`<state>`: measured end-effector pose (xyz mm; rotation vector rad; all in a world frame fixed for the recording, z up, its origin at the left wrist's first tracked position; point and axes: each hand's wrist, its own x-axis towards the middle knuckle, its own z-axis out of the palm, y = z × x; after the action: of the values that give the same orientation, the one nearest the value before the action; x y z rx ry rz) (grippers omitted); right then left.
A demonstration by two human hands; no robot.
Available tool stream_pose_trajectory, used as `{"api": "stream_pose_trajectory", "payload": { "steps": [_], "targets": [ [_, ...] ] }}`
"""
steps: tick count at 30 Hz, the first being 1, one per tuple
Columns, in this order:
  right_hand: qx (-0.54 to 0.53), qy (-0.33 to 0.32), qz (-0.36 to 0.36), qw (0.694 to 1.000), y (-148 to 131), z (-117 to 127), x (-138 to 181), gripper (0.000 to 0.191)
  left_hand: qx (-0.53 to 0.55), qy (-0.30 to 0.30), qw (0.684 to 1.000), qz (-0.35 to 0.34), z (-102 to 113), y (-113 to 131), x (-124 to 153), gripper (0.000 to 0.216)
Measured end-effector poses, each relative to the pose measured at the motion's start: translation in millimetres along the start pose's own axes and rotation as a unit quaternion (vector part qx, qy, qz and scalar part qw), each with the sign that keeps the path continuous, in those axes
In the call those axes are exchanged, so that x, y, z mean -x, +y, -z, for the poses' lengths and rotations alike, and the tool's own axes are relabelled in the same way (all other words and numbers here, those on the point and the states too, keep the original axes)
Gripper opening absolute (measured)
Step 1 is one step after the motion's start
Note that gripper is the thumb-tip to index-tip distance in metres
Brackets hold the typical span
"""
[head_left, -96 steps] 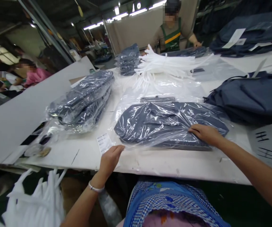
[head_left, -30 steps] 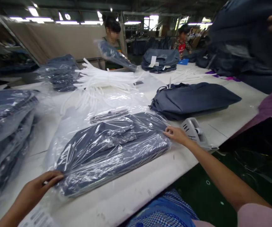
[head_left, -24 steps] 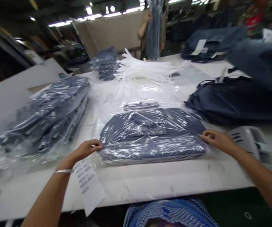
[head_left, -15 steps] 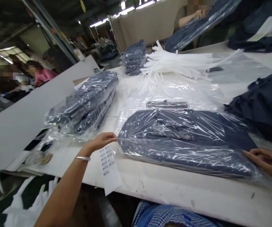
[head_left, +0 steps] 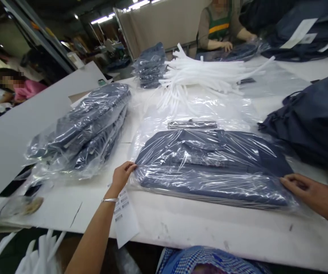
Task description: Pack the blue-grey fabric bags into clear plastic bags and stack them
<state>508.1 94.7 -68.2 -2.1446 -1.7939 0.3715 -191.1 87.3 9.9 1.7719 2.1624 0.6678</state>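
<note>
Directly before me lies a folded navy item, apparently a bag [head_left: 238, 152], inside a clear plastic bag [head_left: 181, 180] on the white table [head_left: 186, 224]. My left hand [head_left: 123, 176] pinches the plastic at its left edge, with thumb and fingers together. On the opposite side my right hand [head_left: 302, 185] grips the plastic's right edge between thumb and curled fingers. A sheet of barcode labels [head_left: 126, 219] hangs over the table edge under my left wrist. More flat clear plastic [head_left: 226, 110] lies just behind the wrapped item.
Left stands a stack of plastic-wrapped navy items [head_left: 81, 118], with a smaller stack [head_left: 151, 66] behind. White foam tubes [head_left: 200, 72] are heaped at the back. Unwrapped navy goods [head_left: 314, 114] lie right. A co-worker [head_left: 217, 28] handles plastic-wrapped goods across the table.
The view has swung somewhat, shifting the scene leftward. Both hands keep hold of the plastic's edges. The co-worker has lowered the raised wrapped item onto the table.
</note>
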Motion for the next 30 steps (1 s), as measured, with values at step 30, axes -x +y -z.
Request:
{"api": "stream_pose_trajectory", "payload": {
  "steps": [30],
  "targets": [
    [0.058,0.171,0.184,0.966,-100,42,54,0.037,-0.179,-0.066,0.923,-0.336,-96,91,45,0.053]
  ]
}}
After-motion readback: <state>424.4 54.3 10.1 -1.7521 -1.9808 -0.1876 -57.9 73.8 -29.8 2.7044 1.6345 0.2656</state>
